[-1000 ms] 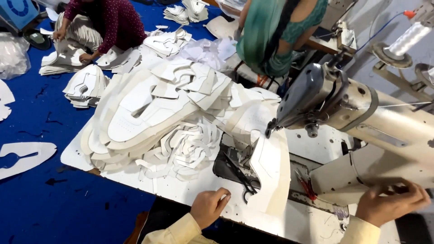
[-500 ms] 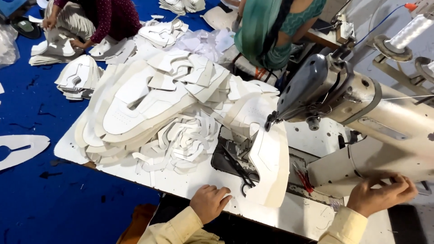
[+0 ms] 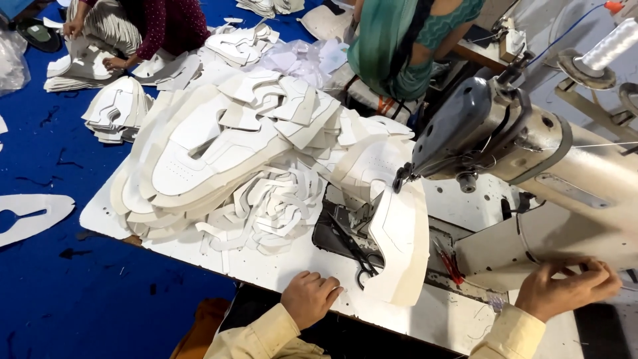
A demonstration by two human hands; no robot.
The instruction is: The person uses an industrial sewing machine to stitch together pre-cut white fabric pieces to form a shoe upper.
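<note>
Head view, only one. Left hand (image 3: 311, 298) rests on the near edge of the white worktop (image 3: 266, 266), fingers curled into a loose fist, gripping nothing that shows. Just right of it lie black scissors (image 3: 359, 256), close but not touching. A white cut shoe piece (image 3: 402, 242) hangs at the needle end of the grey sewing machine (image 3: 525, 149); the needle itself is hidden behind the piece. Right hand (image 3: 568, 289) is low on the machine's right side, fingers bent, possibly pinching something thin; too blurred, cannot tell if it grips. Big heap of white cut pieces (image 3: 219, 153) covers the worktop's far half. Thread cone (image 3: 608, 46) top right, cut off by the frame. Two other people, heads cropped: one seated on the blue floor (image 3: 60, 279) top left sorting pieces, one in green (image 3: 405, 40) behind the heap.
</note>
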